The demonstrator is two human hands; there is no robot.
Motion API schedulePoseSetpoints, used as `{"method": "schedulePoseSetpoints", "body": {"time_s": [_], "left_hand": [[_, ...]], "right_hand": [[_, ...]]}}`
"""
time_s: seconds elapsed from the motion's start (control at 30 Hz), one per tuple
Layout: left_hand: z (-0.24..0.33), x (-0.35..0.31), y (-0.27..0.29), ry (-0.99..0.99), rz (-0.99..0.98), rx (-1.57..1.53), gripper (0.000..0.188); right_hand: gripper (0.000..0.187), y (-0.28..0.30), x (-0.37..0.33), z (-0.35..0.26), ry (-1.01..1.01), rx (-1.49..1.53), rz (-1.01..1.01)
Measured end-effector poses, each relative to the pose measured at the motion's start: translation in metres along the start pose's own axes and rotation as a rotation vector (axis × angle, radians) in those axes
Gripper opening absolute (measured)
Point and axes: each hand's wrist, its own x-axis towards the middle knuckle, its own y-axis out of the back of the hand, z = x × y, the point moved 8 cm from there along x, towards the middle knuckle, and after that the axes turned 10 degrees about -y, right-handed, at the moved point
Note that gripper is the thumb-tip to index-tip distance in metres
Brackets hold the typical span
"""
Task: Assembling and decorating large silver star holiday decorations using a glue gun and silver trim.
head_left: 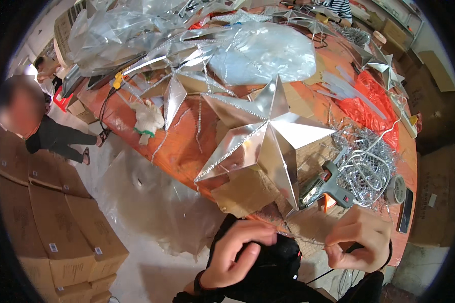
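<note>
A large shiny silver five-pointed star point(268, 126) lies on the orange-red table point(182, 146), with glittery trim along some of its ridges. Below it, at the near table edge, my left hand point(237, 250) hovers with fingers bent loosely and thumb apart, holding nothing visible. My right hand point(361, 240) is closed in a pinch near the table's front right; whatever may be between its fingertips is hidden. Just beyond that hand rests a grey glue gun point(333, 187) with a white cord. Silver tinsel point(364, 141) is heaped next to the glue gun. Cardboard pieces point(242, 192) lie under the star.
A roll of tape point(395, 190) and a phone point(405, 212) sit at the right edge. Red plastic point(371, 101), clear bags point(263, 53) and another silver star point(174, 98) cover the far side. Cartons point(60, 227) are stacked at left, where a person point(50, 134) stands.
</note>
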Motion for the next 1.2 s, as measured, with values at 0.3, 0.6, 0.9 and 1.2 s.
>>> {"method": "schedulePoseSetpoints", "body": {"time_s": [0.3, 0.6, 0.9, 1.2], "left_hand": [[-0.031, -0.011, -0.033, 0.31, -0.453, 0.034, 0.018], [-0.02, 0.002, -0.022, 0.135, -0.311, -0.035, 0.021], [-0.002, 0.013, -0.049, 0.183, -0.49, -0.139, 0.018], [0.02, 0.014, -0.054, -0.311, -0.558, 0.137, 0.019]], "right_hand": [[0.023, -0.011, 0.036, 0.014, -0.026, -0.041, -0.096], [0.024, -0.005, 0.094, 0.04, -0.152, -0.118, -0.116], [0.017, -0.015, 0.122, 0.053, -0.087, -0.229, -0.081], [0.018, -0.026, 0.13, 0.058, -0.022, -0.321, -0.025]]}}
